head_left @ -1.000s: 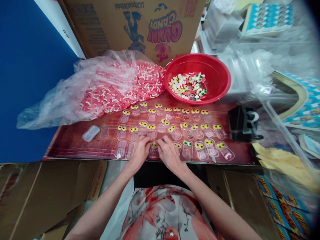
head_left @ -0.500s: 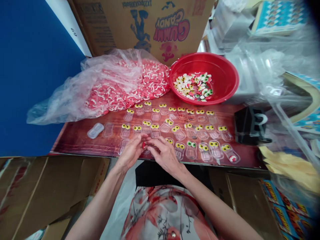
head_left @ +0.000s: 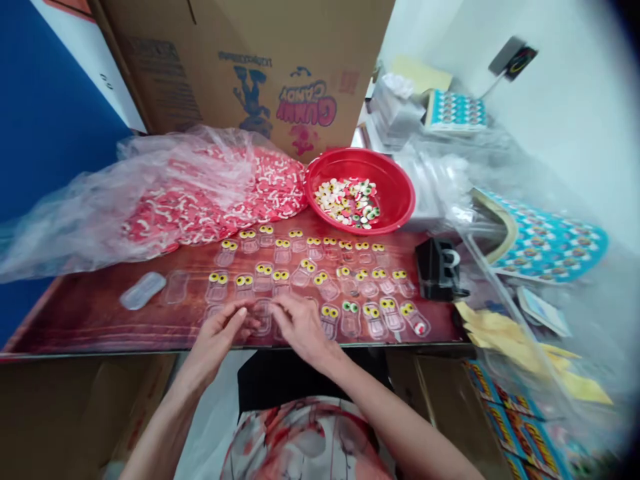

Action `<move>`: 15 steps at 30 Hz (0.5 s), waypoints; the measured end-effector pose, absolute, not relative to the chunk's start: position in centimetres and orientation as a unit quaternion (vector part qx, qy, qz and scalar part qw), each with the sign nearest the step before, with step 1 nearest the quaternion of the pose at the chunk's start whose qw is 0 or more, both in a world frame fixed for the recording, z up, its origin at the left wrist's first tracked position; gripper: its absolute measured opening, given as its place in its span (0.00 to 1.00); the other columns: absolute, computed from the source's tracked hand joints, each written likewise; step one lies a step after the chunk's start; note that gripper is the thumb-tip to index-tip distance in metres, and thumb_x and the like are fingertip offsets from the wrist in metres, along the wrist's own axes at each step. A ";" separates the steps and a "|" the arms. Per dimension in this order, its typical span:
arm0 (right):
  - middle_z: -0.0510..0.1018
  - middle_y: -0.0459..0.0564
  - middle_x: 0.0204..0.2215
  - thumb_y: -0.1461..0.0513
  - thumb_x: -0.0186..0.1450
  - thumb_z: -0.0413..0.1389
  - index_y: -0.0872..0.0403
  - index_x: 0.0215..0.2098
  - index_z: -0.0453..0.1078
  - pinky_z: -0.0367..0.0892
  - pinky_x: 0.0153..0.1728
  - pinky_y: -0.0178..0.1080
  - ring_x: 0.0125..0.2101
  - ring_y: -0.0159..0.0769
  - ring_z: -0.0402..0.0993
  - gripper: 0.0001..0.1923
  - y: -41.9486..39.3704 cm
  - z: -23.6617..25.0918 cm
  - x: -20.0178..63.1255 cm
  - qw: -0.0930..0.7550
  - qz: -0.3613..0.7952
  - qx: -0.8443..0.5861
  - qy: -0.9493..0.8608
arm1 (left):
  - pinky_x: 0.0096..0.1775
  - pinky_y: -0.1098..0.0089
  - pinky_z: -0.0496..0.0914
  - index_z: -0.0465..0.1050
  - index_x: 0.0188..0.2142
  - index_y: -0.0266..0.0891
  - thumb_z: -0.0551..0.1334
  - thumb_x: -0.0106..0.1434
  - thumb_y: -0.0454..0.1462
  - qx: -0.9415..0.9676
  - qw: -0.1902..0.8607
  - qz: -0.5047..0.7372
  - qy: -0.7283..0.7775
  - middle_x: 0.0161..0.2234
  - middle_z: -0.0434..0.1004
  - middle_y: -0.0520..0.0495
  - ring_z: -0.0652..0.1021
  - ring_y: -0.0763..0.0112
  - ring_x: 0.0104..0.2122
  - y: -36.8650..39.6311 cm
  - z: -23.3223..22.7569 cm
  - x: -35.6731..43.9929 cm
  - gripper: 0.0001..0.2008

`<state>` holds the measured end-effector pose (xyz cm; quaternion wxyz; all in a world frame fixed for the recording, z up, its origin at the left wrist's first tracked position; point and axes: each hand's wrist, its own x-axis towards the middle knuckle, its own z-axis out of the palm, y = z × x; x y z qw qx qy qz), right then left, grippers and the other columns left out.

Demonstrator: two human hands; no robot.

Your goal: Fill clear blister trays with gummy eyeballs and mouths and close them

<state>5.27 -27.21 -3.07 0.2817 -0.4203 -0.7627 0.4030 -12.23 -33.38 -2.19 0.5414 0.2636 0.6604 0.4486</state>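
Tray (head_left: 265,320), clear, lies on the counter (head_left: 90,317) in the front row, in the gap between the two hands. Left hand (head_left: 226,328) just left of it, fingers loosely bent, thumb near the fingertips; cannot tell if anything is pinched. Another tray is partly hidden behind that hand. Right hand (head_left: 303,331) at the tray's right side, thumb and forefinger pointing at its upper edge; cannot tell if they touch it or grip something.

Right of the right hand, the front row goes on: trays with yellow eyes, one with green eyes (head_left: 346,307), the last one tilted with a red-and-white piece (head_left: 419,328) at its lower end. Two more rows behind, yellow eyes at the tops. Two clear pieces sit apart at left: a frosted one (head_left: 143,291), and a flatter one (head_left: 176,287) just beside it.

Behind the rows: plastic bag (head_left: 190,170) over red-and-white gummies (head_left: 280,190), touching the red basin (head_left: 397,193) with loose eyes (head_left: 345,200) inside. Carton (head_left: 310,40) behind, print upside down. Black box (head_left: 434,267) at right, yellow paper (head_left: 525,337) near it.
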 end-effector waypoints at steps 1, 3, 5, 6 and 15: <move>0.77 0.46 0.30 0.62 0.70 0.52 0.53 0.35 0.73 0.64 0.37 0.34 0.31 0.33 0.72 0.09 -26.9 -3.0 5.9 0.283 0.407 -0.441 -0.748 | 0.37 0.68 0.73 0.77 0.46 0.36 0.69 0.53 0.52 0.298 0.510 0.439 0.677 0.38 0.82 0.43 0.79 0.67 0.33 -33.5 -2.3 -12.4 0.27; 0.77 0.45 0.27 0.63 0.69 0.51 0.53 0.36 0.72 0.63 0.34 0.34 0.28 0.33 0.71 0.08 -26.6 -3.0 7.0 0.267 0.425 -0.484 -0.717 | 0.35 0.68 0.72 0.77 0.46 0.36 0.66 0.56 0.52 0.358 0.458 0.413 0.702 0.38 0.82 0.43 0.77 0.69 0.29 -33.9 -2.6 -12.8 0.25; 0.77 0.45 0.26 0.63 0.68 0.50 0.53 0.36 0.70 0.62 0.32 0.34 0.26 0.33 0.71 0.07 -26.8 -3.2 7.5 0.229 0.445 -0.506 -0.703 | 0.36 0.67 0.72 0.77 0.45 0.36 0.63 0.59 0.50 0.403 0.419 0.382 0.718 0.39 0.82 0.43 0.77 0.68 0.30 -34.6 -3.1 -12.9 0.22; 0.77 0.45 0.25 0.63 0.68 0.50 0.53 0.36 0.70 0.62 0.32 0.33 0.26 0.33 0.71 0.07 -27.1 -3.2 7.4 0.206 0.453 -0.506 -0.705 | 0.37 0.66 0.72 0.77 0.45 0.36 0.62 0.60 0.49 0.427 0.397 0.366 0.725 0.39 0.82 0.42 0.78 0.66 0.32 -35.0 -3.4 -12.8 0.21; 0.81 0.54 0.33 0.64 0.69 0.47 0.55 0.47 0.69 0.64 0.29 0.36 0.30 0.41 0.78 0.11 -30.7 -4.3 4.9 0.004 0.279 -0.530 -0.801 | 0.40 0.68 0.75 0.78 0.42 0.39 0.58 0.66 0.41 0.585 0.253 0.326 0.698 0.37 0.80 0.44 0.81 0.67 0.36 -37.6 -5.0 -9.8 0.13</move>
